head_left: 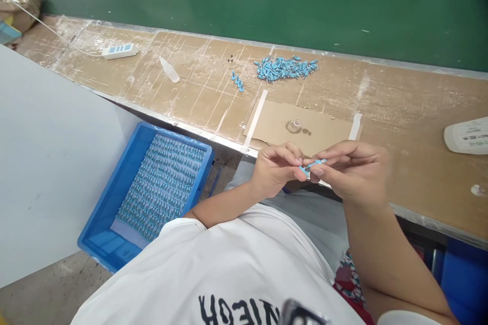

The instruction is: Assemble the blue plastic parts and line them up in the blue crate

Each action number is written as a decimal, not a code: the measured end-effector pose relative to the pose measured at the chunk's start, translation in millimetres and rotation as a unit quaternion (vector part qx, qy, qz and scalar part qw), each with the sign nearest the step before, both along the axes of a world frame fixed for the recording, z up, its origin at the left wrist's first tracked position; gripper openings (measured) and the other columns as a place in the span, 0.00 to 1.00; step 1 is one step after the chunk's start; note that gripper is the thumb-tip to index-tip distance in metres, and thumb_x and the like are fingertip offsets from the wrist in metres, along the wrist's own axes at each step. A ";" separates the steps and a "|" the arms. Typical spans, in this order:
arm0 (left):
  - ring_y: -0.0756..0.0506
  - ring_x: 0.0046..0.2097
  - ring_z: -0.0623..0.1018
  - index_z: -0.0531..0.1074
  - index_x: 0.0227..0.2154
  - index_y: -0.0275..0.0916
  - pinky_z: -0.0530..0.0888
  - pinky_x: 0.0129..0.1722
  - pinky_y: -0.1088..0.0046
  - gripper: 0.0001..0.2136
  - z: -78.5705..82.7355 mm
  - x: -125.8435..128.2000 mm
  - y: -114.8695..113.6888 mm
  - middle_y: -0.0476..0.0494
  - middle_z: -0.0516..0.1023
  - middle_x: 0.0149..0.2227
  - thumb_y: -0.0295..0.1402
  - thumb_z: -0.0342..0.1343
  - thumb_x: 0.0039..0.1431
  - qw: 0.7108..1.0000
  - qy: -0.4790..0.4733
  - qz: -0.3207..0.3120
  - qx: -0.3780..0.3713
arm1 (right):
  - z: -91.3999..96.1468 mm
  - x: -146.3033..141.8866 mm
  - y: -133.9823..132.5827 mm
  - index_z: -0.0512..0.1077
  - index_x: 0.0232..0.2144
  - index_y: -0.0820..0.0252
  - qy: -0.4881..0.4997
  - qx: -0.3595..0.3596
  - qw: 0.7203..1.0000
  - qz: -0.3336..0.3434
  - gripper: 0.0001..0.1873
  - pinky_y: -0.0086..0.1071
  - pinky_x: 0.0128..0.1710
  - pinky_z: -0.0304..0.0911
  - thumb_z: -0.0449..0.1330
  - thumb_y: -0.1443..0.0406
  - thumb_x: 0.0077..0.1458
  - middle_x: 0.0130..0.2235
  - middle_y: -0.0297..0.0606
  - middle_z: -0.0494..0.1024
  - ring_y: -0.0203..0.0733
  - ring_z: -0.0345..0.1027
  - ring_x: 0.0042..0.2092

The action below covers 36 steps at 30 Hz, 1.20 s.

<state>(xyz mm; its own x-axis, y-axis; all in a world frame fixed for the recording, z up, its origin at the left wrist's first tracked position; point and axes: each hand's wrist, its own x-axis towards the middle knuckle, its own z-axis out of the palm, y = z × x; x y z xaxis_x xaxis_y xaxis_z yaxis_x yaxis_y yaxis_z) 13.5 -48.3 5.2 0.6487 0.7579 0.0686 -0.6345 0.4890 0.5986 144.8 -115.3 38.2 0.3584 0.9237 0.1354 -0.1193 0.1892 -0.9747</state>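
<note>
At the near edge of the surface (198, 101), the left hand (272, 170) and right hand (353, 170) together pinch one blue piece (317, 162); rows (162, 183) in the bin (131, 162) at left appear done, the far heap (284, 68) apparently remaining.

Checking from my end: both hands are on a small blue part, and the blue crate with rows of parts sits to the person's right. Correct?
Not quite: the head view shows the blue crate with rows of parts to the person's left. Both hands are indeed on a small blue part.
</note>
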 end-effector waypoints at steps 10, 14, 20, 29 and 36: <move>0.53 0.29 0.76 0.75 0.18 0.39 0.77 0.36 0.72 0.18 3.4 -9.1 5.5 0.51 0.72 0.25 0.40 0.79 0.31 0.992 0.078 0.033 0.091 | 6.4 -0.6 0.4 0.84 0.33 0.50 -0.030 0.028 0.999 0.015 0.15 0.29 0.25 0.75 0.76 0.71 0.42 0.29 0.38 0.82 0.42 0.76 0.27; 0.53 0.29 0.77 0.78 0.21 0.39 0.77 0.36 0.74 0.15 3.3 -15.3 8.5 0.50 0.74 0.27 0.36 0.79 0.34 0.983 0.094 0.056 0.146 | 8.2 -1.8 1.9 0.83 0.30 0.51 -0.050 0.018 0.998 -0.016 0.15 0.28 0.24 0.74 0.79 0.67 0.37 0.27 0.37 0.81 0.40 0.74 0.25; 0.51 0.34 0.80 0.81 0.29 0.40 0.77 0.38 0.73 0.07 -1.7 -22.8 12.7 0.46 0.77 0.32 0.30 0.73 0.47 0.964 0.073 0.067 0.248 | 6.6 -1.0 2.5 0.83 0.31 0.48 -0.045 0.030 0.998 0.011 0.15 0.25 0.25 0.73 0.79 0.65 0.40 0.29 0.33 0.81 0.37 0.74 0.25; 0.49 0.38 0.77 0.77 0.31 0.40 0.74 0.43 0.70 0.10 -6.9 -26.2 18.6 0.45 0.76 0.35 0.38 0.71 0.50 0.946 0.133 0.021 0.294 | 2.8 -1.9 5.2 0.82 0.28 0.51 0.007 -0.020 1.000 0.010 0.13 0.28 0.27 0.77 0.80 0.61 0.39 0.30 0.35 0.82 0.40 0.77 0.27; 0.46 0.40 0.78 0.77 0.32 0.41 0.73 0.44 0.68 0.08 1.5 -31.1 22.1 0.43 0.77 0.36 0.35 0.69 0.53 0.932 0.121 0.009 0.340 | -0.1 -3.1 6.2 0.82 0.29 0.49 0.023 -0.026 0.999 0.030 0.13 0.29 0.26 0.76 0.80 0.64 0.38 0.30 0.34 0.82 0.40 0.76 0.27</move>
